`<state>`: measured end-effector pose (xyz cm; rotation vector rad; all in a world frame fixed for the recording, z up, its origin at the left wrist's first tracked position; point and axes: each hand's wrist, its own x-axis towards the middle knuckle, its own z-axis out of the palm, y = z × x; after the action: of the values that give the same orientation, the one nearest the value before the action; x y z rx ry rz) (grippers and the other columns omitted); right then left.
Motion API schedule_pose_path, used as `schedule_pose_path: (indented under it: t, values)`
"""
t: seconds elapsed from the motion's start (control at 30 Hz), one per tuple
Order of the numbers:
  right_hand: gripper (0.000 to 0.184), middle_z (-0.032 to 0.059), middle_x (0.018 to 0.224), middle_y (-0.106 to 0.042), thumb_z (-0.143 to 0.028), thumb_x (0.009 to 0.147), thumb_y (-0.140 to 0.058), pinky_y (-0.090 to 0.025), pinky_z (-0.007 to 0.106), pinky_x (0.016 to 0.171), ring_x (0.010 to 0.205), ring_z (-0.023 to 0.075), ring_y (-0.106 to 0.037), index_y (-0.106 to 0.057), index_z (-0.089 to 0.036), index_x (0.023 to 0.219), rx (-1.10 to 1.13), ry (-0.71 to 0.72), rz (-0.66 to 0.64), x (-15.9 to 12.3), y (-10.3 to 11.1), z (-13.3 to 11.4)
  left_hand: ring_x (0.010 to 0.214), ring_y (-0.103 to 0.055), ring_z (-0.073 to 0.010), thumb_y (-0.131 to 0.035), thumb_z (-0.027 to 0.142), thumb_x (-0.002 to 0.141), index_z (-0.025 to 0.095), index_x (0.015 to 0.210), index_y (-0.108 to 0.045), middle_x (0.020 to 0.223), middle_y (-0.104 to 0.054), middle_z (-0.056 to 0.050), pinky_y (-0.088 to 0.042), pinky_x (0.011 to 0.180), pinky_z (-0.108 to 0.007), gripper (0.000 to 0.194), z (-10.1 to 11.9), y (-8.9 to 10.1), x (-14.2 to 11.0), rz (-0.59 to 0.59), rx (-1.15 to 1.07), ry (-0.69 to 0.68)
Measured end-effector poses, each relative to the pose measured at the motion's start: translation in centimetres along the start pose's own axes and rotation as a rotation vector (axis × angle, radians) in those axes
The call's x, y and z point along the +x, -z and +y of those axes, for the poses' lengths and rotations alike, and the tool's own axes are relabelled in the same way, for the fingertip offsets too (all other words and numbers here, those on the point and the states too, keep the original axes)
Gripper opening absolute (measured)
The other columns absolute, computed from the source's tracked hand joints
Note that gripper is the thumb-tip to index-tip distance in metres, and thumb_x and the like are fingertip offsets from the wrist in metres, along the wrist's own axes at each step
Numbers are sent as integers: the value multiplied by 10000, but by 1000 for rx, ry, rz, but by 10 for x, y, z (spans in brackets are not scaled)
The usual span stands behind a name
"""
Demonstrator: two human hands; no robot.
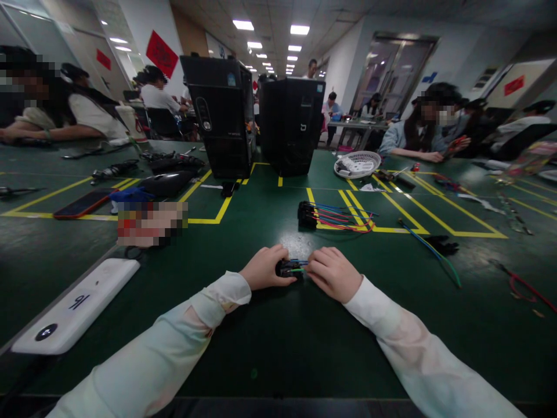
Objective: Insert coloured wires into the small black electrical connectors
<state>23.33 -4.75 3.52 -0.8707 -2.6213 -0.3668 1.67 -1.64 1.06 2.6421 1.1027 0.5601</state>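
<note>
My left hand (266, 268) is closed around a small black connector block (285, 268) just above the green table. Short blue and green wires (299, 269) stick out of the block toward the right. The fingers of my right hand (333, 271) are pinched together on these wires close to the block; their tips are partly hidden. Beyond my hands, a group of similar black connectors (307, 215) lies with blue and red wires (348, 217) spread to the right.
Two black computer cases (226, 122) stand at the back. A white power bank-like device (78, 307) lies at left, near a phone (82, 203). Loose blue-green wires (435, 255), a black piece (442, 245) and a white basket (357, 165) are at right. People sit at the sides.
</note>
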Motion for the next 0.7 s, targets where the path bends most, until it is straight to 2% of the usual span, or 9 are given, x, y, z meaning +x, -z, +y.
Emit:
schedule_pose_path:
  t: [0.2,0.3,0.4,0.5,0.7]
  values:
    - [157,27,806,-585,-214,879,-432,-267,321,772,805,157,-446,-579,-197,827,-59,-71,141,0,2,-5,743,-494,-144,-612,485,691,186,815,-485,852,-506,-2,-350,630,-254,348,1,0,0,5,1,-1]
    - [143,32,810,-582,-240,874,-448,-272,323,772,821,164,-451,-578,-196,832,-30,-108,117,0,1,-6,744,-497,-145,-613,485,692,187,813,-484,846,-509,-1,-351,630,-256,346,1,1,0,6,-2,-5]
    - [130,30,796,-568,-276,856,-479,-281,314,758,811,161,-454,-560,-186,810,51,-65,53,0,-1,-6,740,-501,-145,-616,479,689,186,806,-482,840,-513,-1,-355,631,-258,342,2,1,-1,8,-2,1]
    - [134,20,762,-559,-286,839,-501,-283,313,761,789,156,-453,-546,-184,766,89,-50,52,0,-2,-6,745,-503,-147,-614,476,692,186,810,-481,847,-513,-4,-360,637,-258,340,2,1,-1,11,1,1]
    - [155,29,799,-575,-302,863,-477,-270,334,790,829,170,-451,-577,-196,813,4,-206,119,2,-1,-8,743,-502,-147,-609,493,692,187,826,-490,861,-500,-9,-369,639,-258,354,2,1,-1,3,8,-15]
